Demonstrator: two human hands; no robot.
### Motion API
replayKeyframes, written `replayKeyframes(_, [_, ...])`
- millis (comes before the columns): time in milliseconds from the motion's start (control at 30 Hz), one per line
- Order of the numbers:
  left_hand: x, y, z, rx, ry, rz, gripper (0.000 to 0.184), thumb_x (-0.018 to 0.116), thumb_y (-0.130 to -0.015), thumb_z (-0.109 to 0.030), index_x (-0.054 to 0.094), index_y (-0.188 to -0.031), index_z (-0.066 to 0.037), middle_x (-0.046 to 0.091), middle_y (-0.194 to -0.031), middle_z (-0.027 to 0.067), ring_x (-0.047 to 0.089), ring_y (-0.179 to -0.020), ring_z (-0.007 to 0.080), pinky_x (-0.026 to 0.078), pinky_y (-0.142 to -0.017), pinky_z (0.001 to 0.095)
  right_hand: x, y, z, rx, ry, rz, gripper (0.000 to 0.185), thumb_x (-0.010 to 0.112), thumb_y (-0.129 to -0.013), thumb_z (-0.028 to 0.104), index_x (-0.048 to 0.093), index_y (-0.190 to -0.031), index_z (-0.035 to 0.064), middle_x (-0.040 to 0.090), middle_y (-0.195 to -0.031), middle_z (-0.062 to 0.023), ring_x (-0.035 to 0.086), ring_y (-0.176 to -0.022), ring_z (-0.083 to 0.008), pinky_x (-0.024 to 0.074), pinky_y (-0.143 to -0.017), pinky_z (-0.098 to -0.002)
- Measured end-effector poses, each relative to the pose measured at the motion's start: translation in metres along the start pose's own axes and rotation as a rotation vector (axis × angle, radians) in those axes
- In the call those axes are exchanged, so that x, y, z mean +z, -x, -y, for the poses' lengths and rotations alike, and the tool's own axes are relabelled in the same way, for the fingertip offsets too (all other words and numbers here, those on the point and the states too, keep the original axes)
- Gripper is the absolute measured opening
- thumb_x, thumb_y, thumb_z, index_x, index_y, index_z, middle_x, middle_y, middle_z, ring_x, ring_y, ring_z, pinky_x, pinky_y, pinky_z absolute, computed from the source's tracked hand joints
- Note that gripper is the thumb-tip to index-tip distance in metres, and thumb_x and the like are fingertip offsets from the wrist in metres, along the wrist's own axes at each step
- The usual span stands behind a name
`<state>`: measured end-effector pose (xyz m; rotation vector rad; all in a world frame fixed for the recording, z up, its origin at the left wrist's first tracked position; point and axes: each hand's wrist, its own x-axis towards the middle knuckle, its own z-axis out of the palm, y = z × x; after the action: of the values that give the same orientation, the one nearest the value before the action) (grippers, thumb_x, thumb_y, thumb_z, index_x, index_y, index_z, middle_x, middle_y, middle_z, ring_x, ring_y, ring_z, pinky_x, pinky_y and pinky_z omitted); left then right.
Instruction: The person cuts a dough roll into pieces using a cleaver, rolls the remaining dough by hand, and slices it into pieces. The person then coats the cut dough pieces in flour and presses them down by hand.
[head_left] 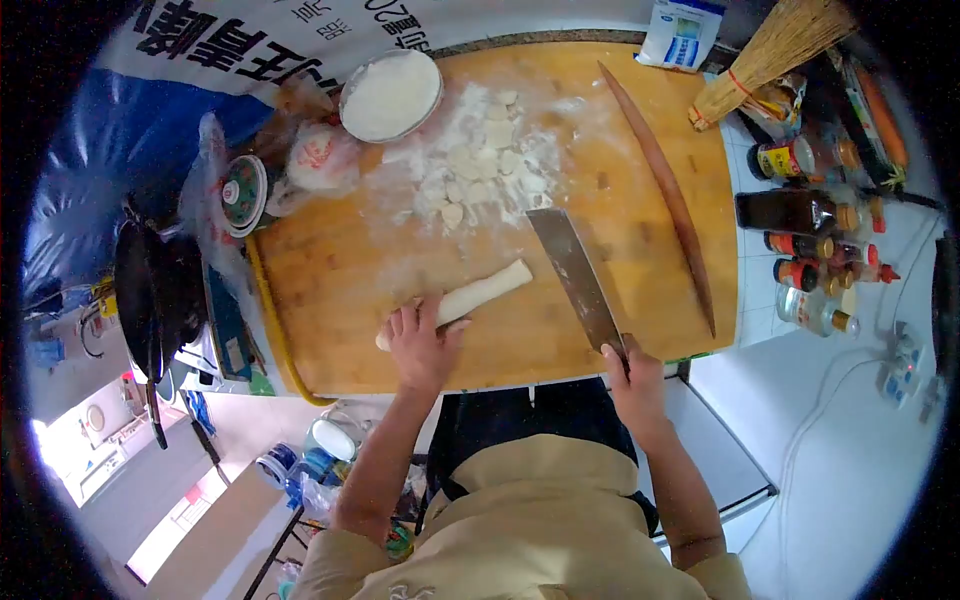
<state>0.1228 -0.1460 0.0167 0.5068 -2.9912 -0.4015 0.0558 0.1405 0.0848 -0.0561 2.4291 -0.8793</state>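
Note:
A pale dough log lies slantwise on the wooden board. My left hand is wrapped over its near end, hiding part of it. In my right hand is the handle of a cleaver, whose broad blade points away from me, to the right of the log and apart from it. Beyond the blade tip, several small dough pieces lie in scattered white flour.
A long, tapered rolling pin lies along the board's right side. At the back left stands a bowl of flour. Seasoning bottles and a straw brush line the right; a lidded pot and plastic bags are at left.

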Motion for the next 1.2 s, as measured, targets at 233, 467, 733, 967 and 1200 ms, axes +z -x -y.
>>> replayKeyframes(233, [0.006, -0.037, -0.034, 0.287, 0.211, 0.106, 0.043, 0.072, -0.075, -0.022, 0.061, -0.115, -0.009, 0.058, -0.108, 0.0101, 0.054, -0.099, 0.0303, 0.044, -0.084, 0.0431, 0.004, 0.002, -0.002, 0.006, 0.062, 0.033, 0.03, 0.054, -0.094, 0.026, 0.059, -0.105, -0.0013, 0.064, -0.088, -0.0237, 0.061, -0.08, -0.0426, 0.0491, -0.072, -0.0481])
replayKeyframes(467, [0.016, -0.028, -0.047, 0.285, 0.242, -0.023, 0.038, 0.071, -0.073, -0.017, 0.062, -0.109, -0.009, 0.062, -0.101, 0.0083, 0.056, -0.092, 0.0292, 0.046, -0.078, 0.0422, 0.012, 0.007, 0.009, -0.103, 0.113, -0.032, 0.024, 0.055, -0.093, 0.024, 0.058, -0.098, 0.0002, 0.064, -0.08, -0.0213, 0.063, -0.071, -0.0401, 0.0496, -0.063, -0.0494])
replayKeyframes(733, [0.027, -0.007, -0.061, 0.201, 0.225, -0.021, 0.038, 0.072, -0.074, -0.023, 0.066, -0.109, -0.01, 0.062, -0.1, 0.0084, 0.056, -0.097, 0.0303, 0.043, -0.086, 0.0452, 0.032, 0.021, 0.015, -0.201, 0.116, -0.095, 0.02, 0.055, -0.092, 0.024, 0.057, -0.092, 0.0037, 0.063, -0.076, -0.0186, 0.063, -0.064, -0.0367, 0.0507, -0.056, -0.046])
replayKeyframes(967, [0.017, -0.013, -0.064, 0.237, 0.181, -0.05, 0.033, 0.072, -0.074, -0.024, 0.068, -0.105, -0.011, 0.061, -0.09, 0.0038, 0.058, -0.085, 0.0236, 0.044, -0.071, 0.0371, 0.044, 0.024, 0.013, -0.164, 0.143, -0.098, 0.017, 0.056, -0.091, 0.022, 0.056, -0.09, 0.0051, 0.064, -0.074, -0.0167, 0.063, -0.062, -0.0354, 0.0515, -0.055, -0.0458])
replayKeyframes(1200, [0.018, -0.014, -0.066, 0.25, 0.212, -0.029, 0.029, 0.073, -0.07, -0.023, 0.068, -0.095, -0.011, 0.061, -0.087, 0.0039, 0.059, -0.079, 0.0251, 0.046, -0.068, 0.0377, 0.041, 0.023, 0.025, -0.102, 0.206, -0.026, 0.013, 0.055, -0.09, 0.018, 0.054, -0.097, 0.0061, 0.063, -0.075, -0.016, 0.062, -0.067, -0.0378, 0.049, -0.058, -0.0464])
